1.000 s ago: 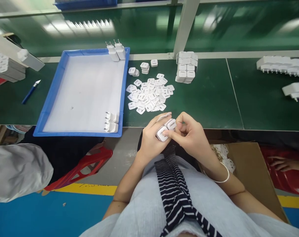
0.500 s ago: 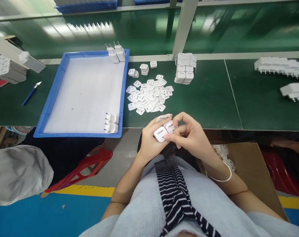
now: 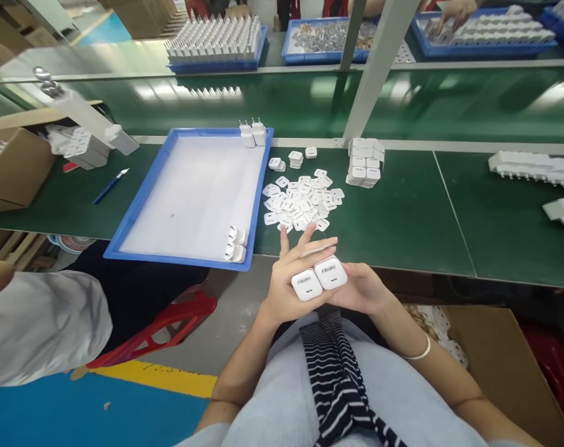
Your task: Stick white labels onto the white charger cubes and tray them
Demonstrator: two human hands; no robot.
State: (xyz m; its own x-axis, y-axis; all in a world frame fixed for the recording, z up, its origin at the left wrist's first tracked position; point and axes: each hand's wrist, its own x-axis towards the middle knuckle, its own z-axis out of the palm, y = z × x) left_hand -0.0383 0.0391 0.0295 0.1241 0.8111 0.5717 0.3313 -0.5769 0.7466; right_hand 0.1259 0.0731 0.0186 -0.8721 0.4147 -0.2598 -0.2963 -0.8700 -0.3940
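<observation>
Two white plug chargers [image 3: 307, 285], side by side, face up with printed lettering and a small slot on each end. My left hand [image 3: 282, 282] is closed around them, its upper fingers spread upward. A thin white cover plate [image 3: 320, 247] is caught between those fingers. My right hand [image 3: 363, 288] presses against the right side of the pair, its fingers partly hidden behind the chargers. Just beyond my hands lies a loose pile of white cover plates [image 3: 303, 202] on the green table [image 3: 403, 230].
Left of the pile stands a blue-rimmed tray [image 3: 179, 257] with a few chargers at its right corners. Short stacks of plates [image 3: 295, 159] and a block of chargers [image 3: 364, 164] sit behind. A blue knife [image 3: 110, 186] lies far left. At left is another person's sleeve [image 3: 53, 316].
My right hand's fingers have moved off the charger faces to their right side. The left fingers have spread upward. The camera view has tilted up and shifted left.
</observation>
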